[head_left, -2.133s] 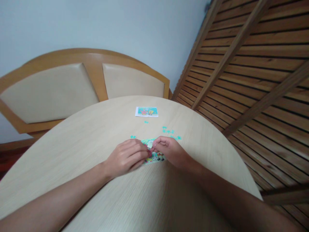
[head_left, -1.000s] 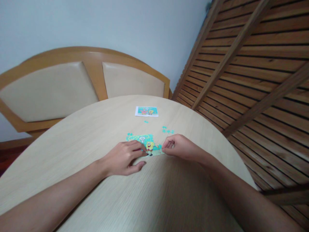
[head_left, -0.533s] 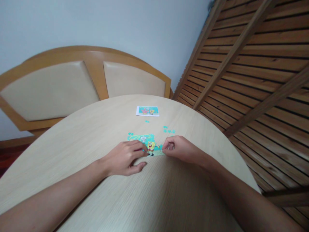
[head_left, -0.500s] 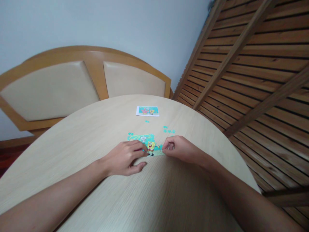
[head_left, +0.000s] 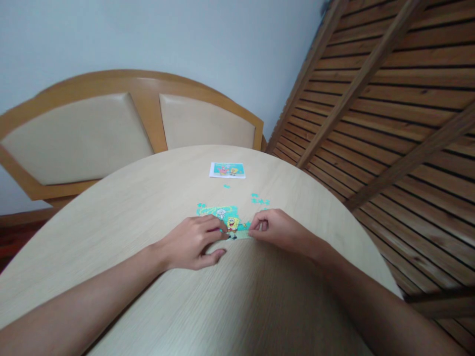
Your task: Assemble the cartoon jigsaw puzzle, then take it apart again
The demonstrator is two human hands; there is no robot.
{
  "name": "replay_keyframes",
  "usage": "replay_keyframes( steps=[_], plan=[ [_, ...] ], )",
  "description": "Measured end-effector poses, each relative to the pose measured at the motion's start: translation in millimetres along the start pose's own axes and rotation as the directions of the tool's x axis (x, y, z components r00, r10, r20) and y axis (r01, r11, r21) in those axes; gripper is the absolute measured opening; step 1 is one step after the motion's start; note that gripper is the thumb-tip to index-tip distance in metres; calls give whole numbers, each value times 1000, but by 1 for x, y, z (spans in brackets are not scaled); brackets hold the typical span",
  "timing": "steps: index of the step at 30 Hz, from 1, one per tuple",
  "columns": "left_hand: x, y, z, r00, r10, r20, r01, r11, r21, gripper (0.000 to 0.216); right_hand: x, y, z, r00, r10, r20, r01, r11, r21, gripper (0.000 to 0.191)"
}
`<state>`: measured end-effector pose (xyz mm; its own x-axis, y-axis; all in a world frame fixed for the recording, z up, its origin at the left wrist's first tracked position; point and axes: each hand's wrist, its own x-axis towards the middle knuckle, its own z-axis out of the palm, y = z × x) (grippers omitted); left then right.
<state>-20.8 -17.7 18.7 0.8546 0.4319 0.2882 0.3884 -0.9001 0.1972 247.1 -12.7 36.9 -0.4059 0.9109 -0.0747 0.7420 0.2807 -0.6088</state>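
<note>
A small teal jigsaw puzzle [head_left: 222, 216] with a yellow cartoon figure lies partly joined on the round pale wooden table [head_left: 148, 198]. My left hand [head_left: 193, 242] rests on the table with its fingertips pressed on the puzzle's left lower edge, thumb apart below. My right hand [head_left: 276, 230] has its fingers curled in a pinch at the puzzle's right edge; what it pinches is too small to make out. Loose teal puzzle pieces [head_left: 260, 200] lie just beyond my right hand.
A small reference picture card [head_left: 227, 169] lies farther back on the table, with a lone teal piece [head_left: 226, 186] before it. Two cushioned wooden chair backs [head_left: 111, 128] stand behind the table. A slatted wooden wall [head_left: 389, 109] runs along the right.
Two seconds ago both hands covered the puzzle. They have since drawn apart to its left and right edges, uncovering the picture. In the last half second almost nothing has moved.
</note>
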Motion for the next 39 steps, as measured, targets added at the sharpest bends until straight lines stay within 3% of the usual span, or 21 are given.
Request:
replay_keyframes(
  steps=[6,11,14,16,18,22,29,39],
  plan=[
    [1,-1,-2,1000,2,2,-2,1000,5,28,-2,-8,-2,998,61,-10,-62,998,-30,10],
    [2,1,0,1000,12,-18,-12,1000,-11,28,-2,-9,-2,999,14,-32,-16,999,-51,9],
    [2,0,1,989,-116,-96,113,993,-37,24,1,-5,0,993,-54,-108,48,997,-54,9],
    [1,-7,1,931,-306,-201,304,952,-38,22,4,-2,2,979,-118,-166,108,992,-71,9],
    [-2,-18,2,832,-472,-290,486,874,-28,23,6,1,4,961,-193,-198,178,980,-91,9],
    [-10,-41,5,706,-621,-340,652,758,-30,27,7,4,9,926,-333,-177,315,941,-123,13],
    [-13,-53,11,717,-620,-318,635,770,-69,27,4,6,13,907,-422,9,416,891,-180,37],
    [-12,-59,16,735,-603,-310,534,797,-283,25,6,11,9,878,-477,40,477,866,-148,36]
  ],
)
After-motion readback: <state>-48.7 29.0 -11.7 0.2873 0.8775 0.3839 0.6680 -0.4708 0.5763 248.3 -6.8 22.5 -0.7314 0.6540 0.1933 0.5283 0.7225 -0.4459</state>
